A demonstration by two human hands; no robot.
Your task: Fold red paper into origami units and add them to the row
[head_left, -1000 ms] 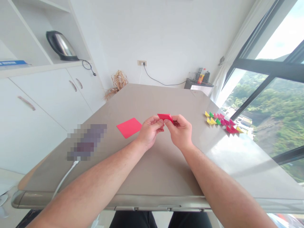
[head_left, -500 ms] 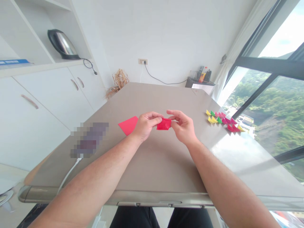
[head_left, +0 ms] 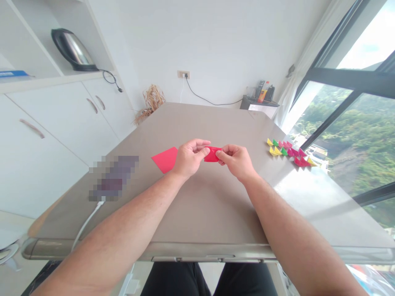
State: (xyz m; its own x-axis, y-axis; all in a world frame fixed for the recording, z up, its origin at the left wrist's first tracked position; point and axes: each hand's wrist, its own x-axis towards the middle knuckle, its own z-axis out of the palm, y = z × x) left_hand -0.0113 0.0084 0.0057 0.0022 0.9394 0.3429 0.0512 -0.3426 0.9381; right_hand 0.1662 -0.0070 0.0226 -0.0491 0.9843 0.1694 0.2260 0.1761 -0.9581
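Over the middle of the table, a small folded piece of red paper [head_left: 211,155] is held between my two hands. My left hand [head_left: 190,157] pinches its left end between thumb and fingers. On the other end, my right hand [head_left: 236,161] grips with the thumb pressed on the near face and the fingers behind. A flat sheet of red paper [head_left: 166,159] lies on the table just left of my left hand, partly covered by it. Toward the right edge stand several small folded paper boats [head_left: 290,152] in yellow, green, pink and red.
The grey-brown table [head_left: 203,213] reaches to the far wall. At its left lies a blurred-out object [head_left: 115,176] with a white cable [head_left: 88,222] running off the front edge. An electric kettle [head_left: 74,49] sits on the left shelf; a window [head_left: 345,111] is at right.
My right hand has closed its thumb and fingers on the right end of the folded red paper; before, its index finger was raised. The view has shifted slightly.
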